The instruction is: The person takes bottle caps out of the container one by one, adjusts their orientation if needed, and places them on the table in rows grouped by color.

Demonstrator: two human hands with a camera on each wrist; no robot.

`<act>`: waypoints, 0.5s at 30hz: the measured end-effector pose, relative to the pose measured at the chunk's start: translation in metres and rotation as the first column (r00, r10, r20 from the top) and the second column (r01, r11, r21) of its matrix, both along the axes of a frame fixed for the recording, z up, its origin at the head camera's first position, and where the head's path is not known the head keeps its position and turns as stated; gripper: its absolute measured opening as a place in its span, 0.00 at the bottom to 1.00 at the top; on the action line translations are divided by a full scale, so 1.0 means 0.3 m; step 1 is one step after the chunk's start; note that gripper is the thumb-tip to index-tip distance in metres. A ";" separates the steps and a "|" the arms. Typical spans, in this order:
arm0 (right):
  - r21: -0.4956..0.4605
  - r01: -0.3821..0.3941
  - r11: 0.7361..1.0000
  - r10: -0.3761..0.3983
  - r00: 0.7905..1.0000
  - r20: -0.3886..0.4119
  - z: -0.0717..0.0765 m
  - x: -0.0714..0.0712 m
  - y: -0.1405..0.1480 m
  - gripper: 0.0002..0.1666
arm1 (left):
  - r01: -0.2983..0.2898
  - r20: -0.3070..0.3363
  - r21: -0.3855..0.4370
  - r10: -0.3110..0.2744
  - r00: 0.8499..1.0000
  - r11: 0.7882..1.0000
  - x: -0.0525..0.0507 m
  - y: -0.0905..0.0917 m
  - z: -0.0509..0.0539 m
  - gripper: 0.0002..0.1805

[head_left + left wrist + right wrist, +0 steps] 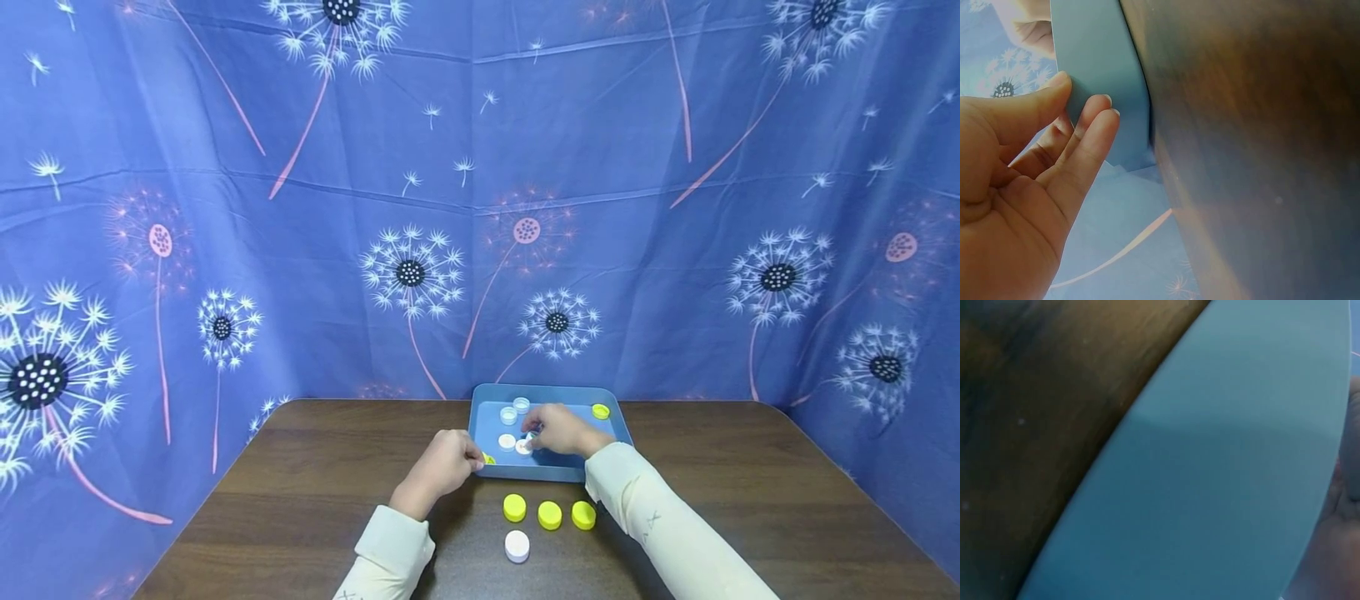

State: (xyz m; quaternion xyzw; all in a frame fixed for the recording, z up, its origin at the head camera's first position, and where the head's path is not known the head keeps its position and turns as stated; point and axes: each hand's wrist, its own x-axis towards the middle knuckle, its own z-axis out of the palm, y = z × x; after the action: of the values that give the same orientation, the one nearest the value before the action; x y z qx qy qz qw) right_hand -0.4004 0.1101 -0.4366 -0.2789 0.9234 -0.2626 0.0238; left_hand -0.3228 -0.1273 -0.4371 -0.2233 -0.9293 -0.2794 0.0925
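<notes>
In the rectangular blue tray (pixel 525 472), the right hand (pixel 558 429) bends its fingers down at a round white plastic cap (pixel 522 447); the left hand (pixel 444 460) half-curls at the near left rim. I cannot tell either's grip. Pinching by the edge seems safest.

Head cam: mounted high, farthest back, facing forward and down; cloth (pixel 472 208) fills upper frame, tabletop (pixel 300 500) the bottom, tray (pixel 525 472) small at lower centre. Left wrist cam: close in, rolled sideways; tabletop at right of frame, left hand (pixel 1029 175) at left, tray upper centre. Right wrist cam: nearest, tilted; tray spans lower left to upper right, right hand (pixel 1342 534) cut by right edge. Tray common to all three.
</notes>
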 end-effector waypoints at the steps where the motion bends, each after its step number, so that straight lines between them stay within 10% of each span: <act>1: 0.000 0.009 1.000 -0.009 1.000 0.000 -0.002 0.002 0.002 0.13 | 0.000 0.003 0.002 0.000 1.000 1.000 0.000 0.001 0.000 0.05; 15: -0.044 0.113 0.993 -0.113 0.994 0.003 -0.010 0.027 0.030 0.11 | -0.008 0.005 0.002 0.008 1.000 1.000 -0.003 0.003 -0.006 0.05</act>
State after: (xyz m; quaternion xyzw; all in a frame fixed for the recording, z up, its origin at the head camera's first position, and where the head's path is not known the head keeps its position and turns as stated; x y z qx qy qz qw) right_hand -0.3925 0.1192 -0.4397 -0.2267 0.9316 -0.2839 0.0032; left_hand -0.3238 -0.1265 -0.4388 -0.2189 -0.9301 -0.2805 0.0916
